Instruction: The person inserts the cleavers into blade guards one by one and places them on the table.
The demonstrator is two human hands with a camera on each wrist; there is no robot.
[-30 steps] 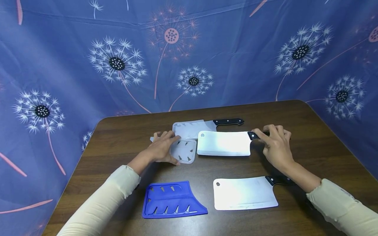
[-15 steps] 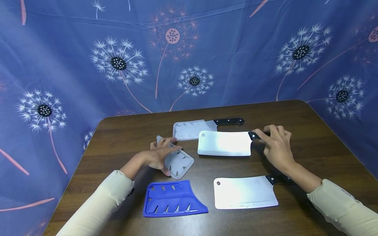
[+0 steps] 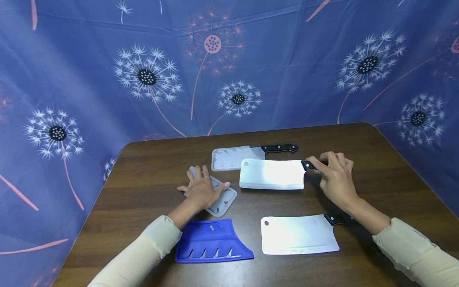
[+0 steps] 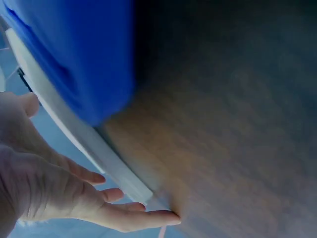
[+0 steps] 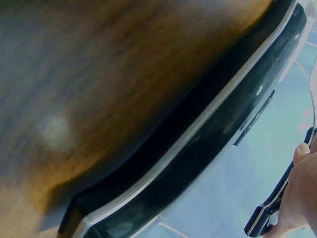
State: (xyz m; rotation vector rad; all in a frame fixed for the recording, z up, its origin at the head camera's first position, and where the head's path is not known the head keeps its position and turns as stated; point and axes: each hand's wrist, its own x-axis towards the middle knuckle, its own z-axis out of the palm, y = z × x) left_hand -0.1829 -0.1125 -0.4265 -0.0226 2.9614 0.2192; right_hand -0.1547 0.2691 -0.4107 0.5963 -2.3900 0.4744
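Where the left hand (image 3: 201, 191), fingers spread, lies over a pale grey slotted plastic sheath (image 3: 222, 201), contact uncertain, we log its long axis slanting far-left to near-right; just right, one broad steel cleaver (image 3: 272, 174), lengthwise left-to-right, black handle (image 3: 307, 165) gripped by the right hand (image 3: 335, 175).

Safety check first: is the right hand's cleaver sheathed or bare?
Bare: the head view shows the cleaver with its metal blade fully uncovered.
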